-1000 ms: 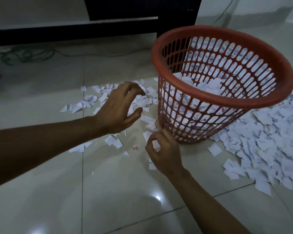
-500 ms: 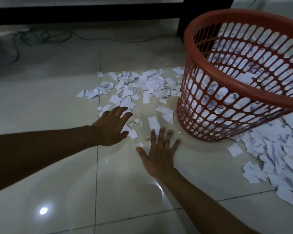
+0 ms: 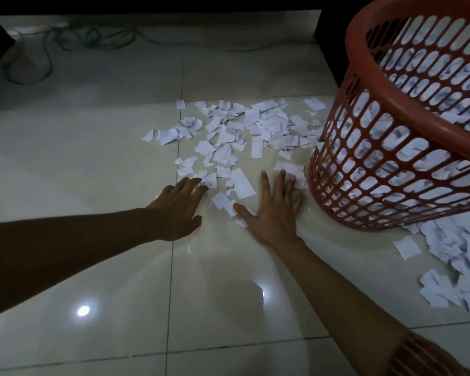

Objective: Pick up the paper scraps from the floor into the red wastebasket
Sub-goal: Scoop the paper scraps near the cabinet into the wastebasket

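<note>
Reaching flat along the floor, I see my left hand and right hand with fingers spread, holding nothing; paper scraps lie just ahead (some between), wastebasket right.

Right hand uncurled, now flat on floor; left hand lowered onto scraps.

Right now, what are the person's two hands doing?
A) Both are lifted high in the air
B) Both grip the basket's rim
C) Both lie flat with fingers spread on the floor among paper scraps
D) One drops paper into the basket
C: the left hand and right hand lie spread on the floor among paper scraps, beside the red wastebasket, holding nothing.
</note>
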